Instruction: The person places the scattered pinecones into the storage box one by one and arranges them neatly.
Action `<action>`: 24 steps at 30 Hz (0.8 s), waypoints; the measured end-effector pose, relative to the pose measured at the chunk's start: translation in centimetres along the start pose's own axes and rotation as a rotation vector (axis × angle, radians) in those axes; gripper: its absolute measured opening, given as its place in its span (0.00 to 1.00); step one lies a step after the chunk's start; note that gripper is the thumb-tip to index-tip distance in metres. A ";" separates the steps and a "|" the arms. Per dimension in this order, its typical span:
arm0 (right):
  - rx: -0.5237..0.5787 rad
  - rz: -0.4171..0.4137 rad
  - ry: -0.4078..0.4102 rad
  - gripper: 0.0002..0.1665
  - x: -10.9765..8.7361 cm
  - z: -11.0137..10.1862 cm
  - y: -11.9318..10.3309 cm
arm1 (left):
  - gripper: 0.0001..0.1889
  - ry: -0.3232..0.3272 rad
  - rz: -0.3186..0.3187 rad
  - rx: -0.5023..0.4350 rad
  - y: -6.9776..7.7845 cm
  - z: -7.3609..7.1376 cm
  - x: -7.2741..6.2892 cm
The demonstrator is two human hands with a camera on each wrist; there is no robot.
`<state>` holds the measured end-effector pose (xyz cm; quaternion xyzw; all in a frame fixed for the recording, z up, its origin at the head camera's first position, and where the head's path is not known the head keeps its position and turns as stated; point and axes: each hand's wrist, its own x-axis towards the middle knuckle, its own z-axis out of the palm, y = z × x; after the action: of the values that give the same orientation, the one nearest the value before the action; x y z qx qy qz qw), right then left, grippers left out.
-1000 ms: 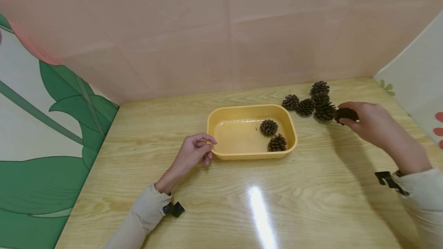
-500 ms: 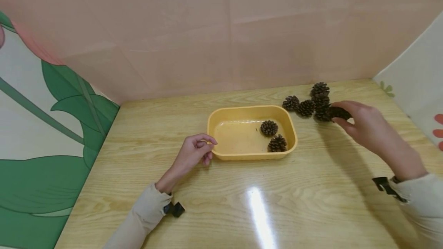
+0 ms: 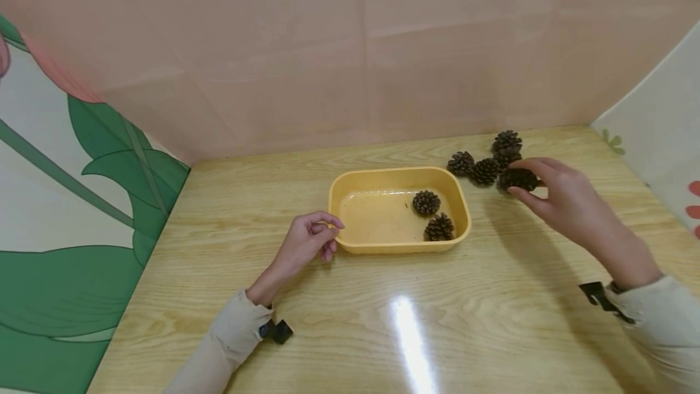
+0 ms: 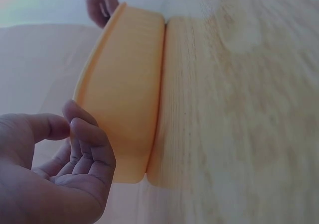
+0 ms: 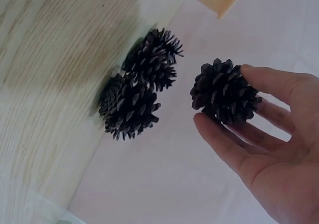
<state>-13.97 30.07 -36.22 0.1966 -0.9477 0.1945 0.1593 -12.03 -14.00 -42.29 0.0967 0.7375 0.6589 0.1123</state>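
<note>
In the head view my right hand pinches a dark brown pine cone between thumb and fingers, and it overlaps part of the cluster there. The right wrist view shows this held pine cone apart from the other pine cones. My left hand pinches the left rim of a yellow plastic tray, at its near corner. From the left wrist, the curled fingers and thumb lie right at the rim. Two pine cones lie at the right end inside the tray.
Several loose pine cones sit together on the wooden table, behind and right of the tray. A pink covered wall rises along the back edge, with decorated panels at the sides.
My right hand has moved left with the pine cone, over the nearest cone of the cluster. The left hand and the tray have stayed where they were.
</note>
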 end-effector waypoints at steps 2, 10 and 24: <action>0.012 0.000 0.009 0.25 0.0 0.1 -0.2 | 0.11 -0.002 -0.003 -0.002 -0.1 0.0 0.0; 0.024 -0.010 0.029 0.25 0.4 0.2 -1.6 | 0.11 -0.006 -0.002 -0.010 0.1 0.0 0.0; 0.059 -0.090 0.065 0.26 1.1 1.3 -3.9 | 0.11 -0.007 -0.002 -0.010 0.0 0.0 0.0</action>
<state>-13.54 25.84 -35.71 0.2374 -0.9260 0.2213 0.1928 -12.07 -13.97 -42.30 0.0976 0.7340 0.6620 0.1161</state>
